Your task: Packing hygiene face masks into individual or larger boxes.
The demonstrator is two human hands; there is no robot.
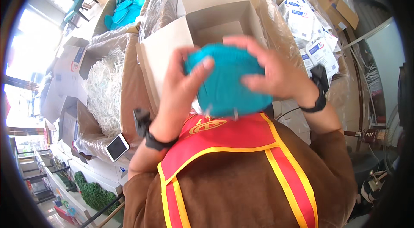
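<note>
In front of my chest, both hands hold a teal piece with a rounded outline, which looks like a face mask or a stack of them (230,88). My left hand (179,79) grips its left side, the thumb laid over the near face. On the right side my right hand (278,73) clasps it, with fingers over the top and the thumb on the front. Motion blurs the right hand somewhat. Just beyond stands an open cardboard box (220,27) with its flaps spread, partly hidden by my hands.
Similar teal pieces (127,10) fill a plastic-lined carton at the far left. Tangled white straps (105,94) fill a nearer carton. A carton at the right holds white printed packets (306,23). A white-framed phone (117,147) rests by the left carton's near edge.
</note>
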